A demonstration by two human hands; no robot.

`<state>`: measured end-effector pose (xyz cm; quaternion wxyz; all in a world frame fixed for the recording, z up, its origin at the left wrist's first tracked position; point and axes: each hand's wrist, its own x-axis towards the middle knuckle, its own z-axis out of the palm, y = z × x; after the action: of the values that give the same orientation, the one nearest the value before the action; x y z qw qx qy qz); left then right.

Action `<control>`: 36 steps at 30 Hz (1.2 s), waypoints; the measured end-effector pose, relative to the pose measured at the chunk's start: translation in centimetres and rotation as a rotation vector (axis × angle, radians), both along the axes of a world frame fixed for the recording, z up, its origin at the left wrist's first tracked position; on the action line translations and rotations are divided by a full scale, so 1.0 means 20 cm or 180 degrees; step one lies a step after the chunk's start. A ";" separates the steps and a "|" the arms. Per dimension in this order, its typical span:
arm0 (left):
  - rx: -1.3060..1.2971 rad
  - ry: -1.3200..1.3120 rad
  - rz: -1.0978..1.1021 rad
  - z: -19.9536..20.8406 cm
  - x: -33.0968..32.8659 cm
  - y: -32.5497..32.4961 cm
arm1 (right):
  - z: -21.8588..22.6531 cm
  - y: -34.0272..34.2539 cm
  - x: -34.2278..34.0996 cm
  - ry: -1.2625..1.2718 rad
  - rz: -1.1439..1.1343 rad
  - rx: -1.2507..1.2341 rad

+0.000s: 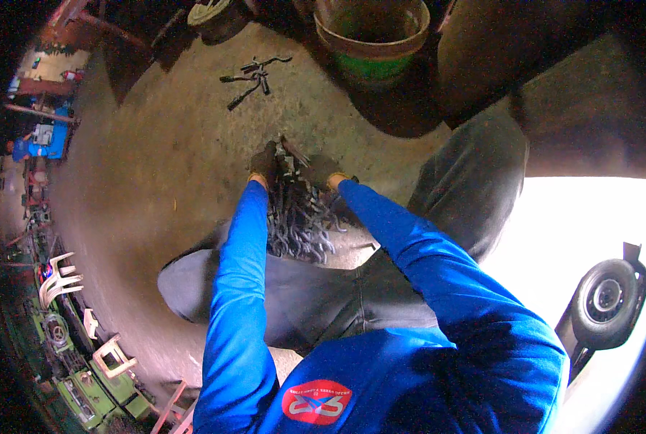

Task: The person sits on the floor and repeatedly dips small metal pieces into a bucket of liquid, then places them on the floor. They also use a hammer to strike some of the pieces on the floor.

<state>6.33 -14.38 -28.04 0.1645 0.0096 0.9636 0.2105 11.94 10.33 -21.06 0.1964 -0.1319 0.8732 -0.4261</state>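
Between my knees lies a heap of dark, curved metal pieces (297, 235), their hooked ends toward me. My left hand (264, 160), in a dark glove with a tan cuff, is at the left of the heap's far end. Across from it, my right hand (321, 171), gloved the same way, reaches in from the right. Short, lighter metal ends (288, 163) show between the two gloves. Dimness and blur hide the fingers, so I cannot make out what either hand grips. Several similar metal pieces (254, 81) lie apart on the floor, farther away.
A green bucket (372, 66) with a pale rim stands beyond my right hand. My bent legs (315, 296) flank the heap on the concrete floor (134, 181). White plastic chairs (61, 281) and green machinery (84, 398) line the left. A wheel (604, 291) stands at the right.
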 end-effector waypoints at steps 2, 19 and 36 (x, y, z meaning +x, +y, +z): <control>0.0699 -0.0254 0.0574 -0.02 0.02 -0.05 | 0.04 -0.01 0.01 -0.0234 0.0103 -0.0014; -0.1235 0.0166 -0.1038 0.14 -0.04 0.14 | -0.27 0.01 -0.08 0.0051 -0.0172 -0.0253; -0.1311 0.0133 -0.0419 0.08 -0.10 0.01 | -0.30 -0.06 -0.05 0.0300 -0.0219 0.0005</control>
<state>4.39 -14.10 -26.50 0.1563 0.0431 0.9868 -0.0023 10.98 9.10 -27.02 0.1404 -0.1216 0.8858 -0.4252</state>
